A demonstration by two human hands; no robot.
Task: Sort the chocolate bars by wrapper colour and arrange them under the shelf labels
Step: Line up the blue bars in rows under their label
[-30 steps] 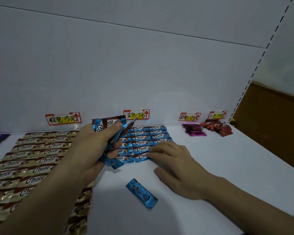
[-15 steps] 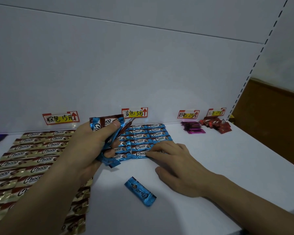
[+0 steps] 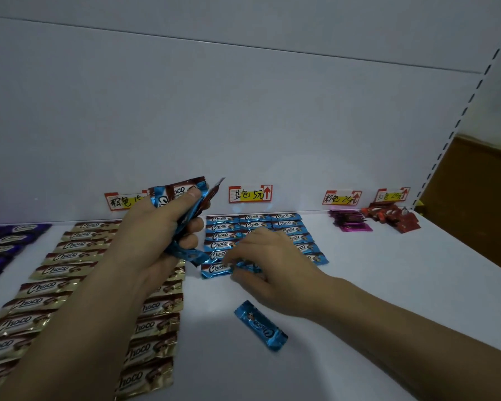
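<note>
Right hand (image 3: 272, 261) has curled in, now pinching a front-row blue bar (image 3: 248, 265); left hand (image 3: 156, 235) grips a blue bunch (image 3: 185, 195).

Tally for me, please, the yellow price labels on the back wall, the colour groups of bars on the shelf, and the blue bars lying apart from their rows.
Yellow price labels: 4
Colour groups of bars: 5 (purple, gold, blue, pink, red)
Blue bar lying apart: 1
Total: 10

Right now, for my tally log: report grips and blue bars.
Left grip holds blue bundle. Right grip pinches end bar of blue rows. Loose blue bar near front, unplaced.
</note>
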